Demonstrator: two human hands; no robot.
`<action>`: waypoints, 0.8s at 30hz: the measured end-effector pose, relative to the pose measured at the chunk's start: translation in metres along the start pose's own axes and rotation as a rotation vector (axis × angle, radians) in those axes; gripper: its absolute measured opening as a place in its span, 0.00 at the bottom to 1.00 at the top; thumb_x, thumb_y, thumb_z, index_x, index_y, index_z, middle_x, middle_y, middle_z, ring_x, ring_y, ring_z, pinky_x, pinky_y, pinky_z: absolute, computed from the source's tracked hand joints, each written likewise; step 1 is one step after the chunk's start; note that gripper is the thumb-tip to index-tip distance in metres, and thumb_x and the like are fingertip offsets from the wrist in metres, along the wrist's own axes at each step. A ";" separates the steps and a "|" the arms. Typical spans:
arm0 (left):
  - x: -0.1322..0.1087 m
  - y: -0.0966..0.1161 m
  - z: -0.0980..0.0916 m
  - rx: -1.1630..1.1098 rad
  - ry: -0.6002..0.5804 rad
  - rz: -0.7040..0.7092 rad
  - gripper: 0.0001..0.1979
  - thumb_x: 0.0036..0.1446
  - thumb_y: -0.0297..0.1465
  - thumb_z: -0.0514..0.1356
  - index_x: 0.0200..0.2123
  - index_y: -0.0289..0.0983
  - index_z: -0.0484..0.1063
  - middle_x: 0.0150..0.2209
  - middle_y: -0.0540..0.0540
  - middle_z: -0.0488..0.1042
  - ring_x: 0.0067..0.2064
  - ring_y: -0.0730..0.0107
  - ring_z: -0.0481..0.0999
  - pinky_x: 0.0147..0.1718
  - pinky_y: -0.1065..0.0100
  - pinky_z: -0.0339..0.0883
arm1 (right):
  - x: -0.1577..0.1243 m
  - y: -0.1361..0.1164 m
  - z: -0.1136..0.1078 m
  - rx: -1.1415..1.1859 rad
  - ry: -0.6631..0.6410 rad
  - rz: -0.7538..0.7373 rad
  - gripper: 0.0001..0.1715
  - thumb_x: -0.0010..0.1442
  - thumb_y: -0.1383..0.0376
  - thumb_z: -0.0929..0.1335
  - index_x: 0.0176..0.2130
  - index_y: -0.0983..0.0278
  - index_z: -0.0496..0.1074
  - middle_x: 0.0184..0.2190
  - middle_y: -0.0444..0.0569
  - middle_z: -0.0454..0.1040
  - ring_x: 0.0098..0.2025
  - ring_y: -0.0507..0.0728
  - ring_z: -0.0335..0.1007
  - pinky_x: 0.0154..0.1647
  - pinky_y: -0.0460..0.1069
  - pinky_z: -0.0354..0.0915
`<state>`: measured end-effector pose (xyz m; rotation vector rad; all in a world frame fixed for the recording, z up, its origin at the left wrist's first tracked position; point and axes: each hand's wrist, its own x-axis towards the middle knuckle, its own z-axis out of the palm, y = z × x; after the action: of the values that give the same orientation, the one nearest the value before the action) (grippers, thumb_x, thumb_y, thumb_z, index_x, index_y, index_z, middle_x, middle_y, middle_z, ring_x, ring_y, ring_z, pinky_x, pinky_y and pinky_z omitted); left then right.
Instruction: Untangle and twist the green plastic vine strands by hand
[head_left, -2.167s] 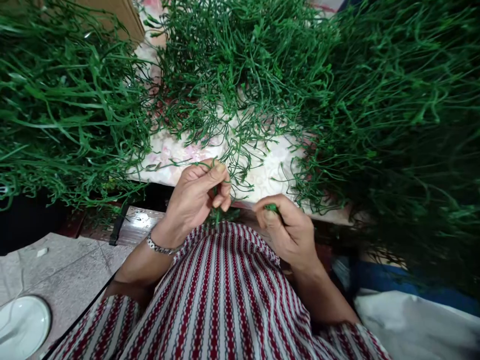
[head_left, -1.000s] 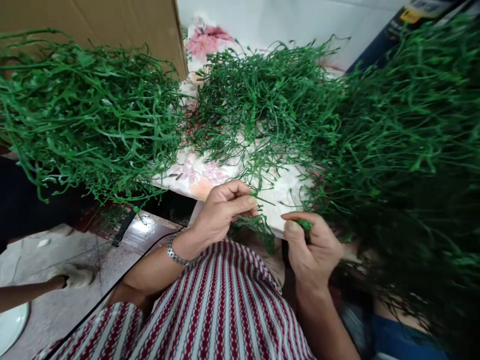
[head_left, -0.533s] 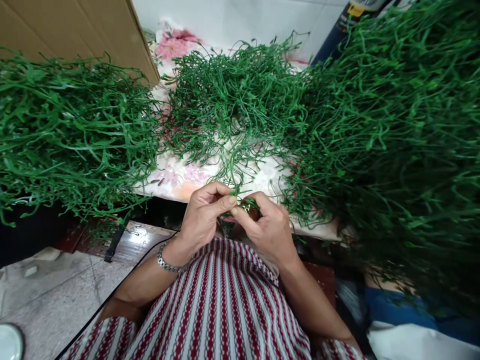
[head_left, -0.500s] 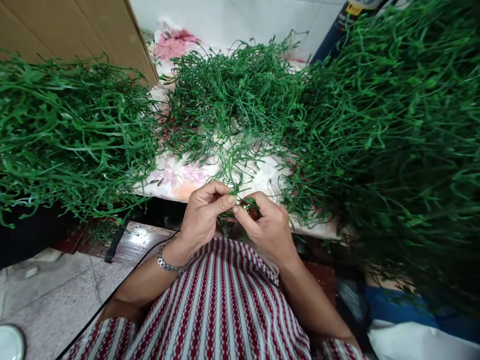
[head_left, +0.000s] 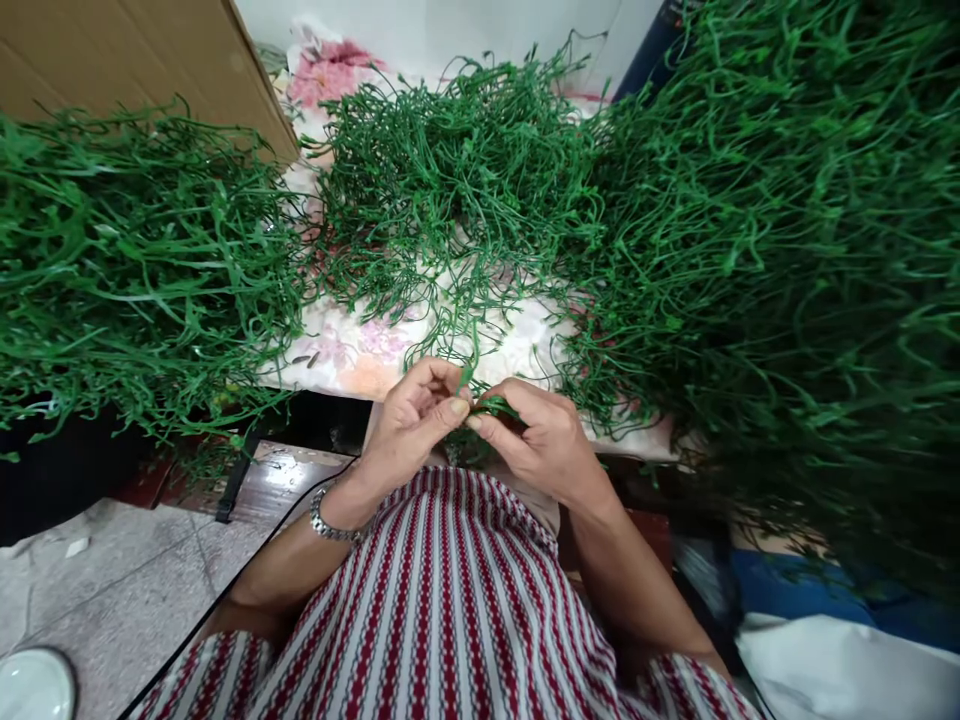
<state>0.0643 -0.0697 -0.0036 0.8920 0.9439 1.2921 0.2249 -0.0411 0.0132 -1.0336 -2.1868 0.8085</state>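
My left hand [head_left: 412,425] is closed in a pinch, thumb against fingers, on a thin green stem [head_left: 472,350] that looks like plastic. The stem rises above the fingertips. Close beside it, my right hand [head_left: 544,440] grips another green piece [head_left: 495,403] between thumb and forefinger. The fingertips of both hands nearly meet, and they partly cover where the two green pieces come together. Just beyond the hands, loose stems lie on a flowered cloth [head_left: 375,345], in front of a middle heap of green stems [head_left: 465,160].
Larger heaps of stems stand at left [head_left: 150,270] and right [head_left: 750,220]. A cardboard box [head_left: 135,60] is at the back left, a dark blue cylinder [head_left: 652,50] at the back right. A black cable [head_left: 225,590] runs by my left arm. A white bag [head_left: 840,665] lies low at right.
The stem at my left fingertips now stands more upright, and the green piece in my right hand shows more plainly. The hands stay together; the view has shifted slightly.
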 end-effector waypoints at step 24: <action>-0.006 0.003 -0.019 0.553 -0.177 0.144 0.05 0.52 0.24 0.57 0.25 0.34 0.63 0.26 0.51 0.60 0.30 0.75 0.61 0.28 0.72 0.55 | 0.006 0.005 0.001 0.117 -0.216 -0.048 0.09 0.58 0.62 0.66 0.37 0.66 0.69 0.30 0.46 0.68 0.32 0.50 0.63 0.33 0.44 0.58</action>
<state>0.0449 -0.0754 -0.0072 1.4995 1.1321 1.0598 0.2229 -0.0338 0.0107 -0.8678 -2.3017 1.0549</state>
